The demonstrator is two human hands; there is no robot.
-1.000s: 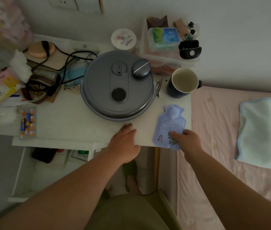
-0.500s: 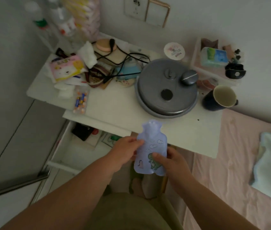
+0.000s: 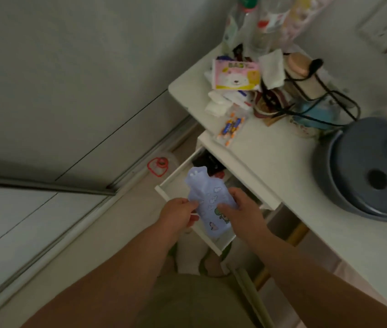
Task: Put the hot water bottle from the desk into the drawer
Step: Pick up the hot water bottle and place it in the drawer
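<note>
The hot water bottle (image 3: pixel 205 192) is pale blue-lilac with small cloud and dinosaur prints. It hangs over the open white drawer (image 3: pixel 167 185), which is pulled out from under the desk (image 3: pixel 270 152). My left hand (image 3: pixel 179 215) pinches its left edge. My right hand (image 3: pixel 241 209) grips its right side, thumb across the printed face. The bottle's neck points toward the back of the drawer, where dark objects lie partly hidden.
A round grey lidded appliance (image 3: pixel 372 169) sits on the desk at right. Clutter fills the desk's far end: a pink tissue pack (image 3: pixel 235 74), black cables (image 3: pixel 317 98), a small packet with orange pieces (image 3: pixel 231 127), bottles. A red ring-shaped object (image 3: pixel 158 165) lies on the floor by the sliding door track.
The bottle has left the desk top, both hands have taken hold of it, and it has moved left and down over the open drawer. My view has swung left.
</note>
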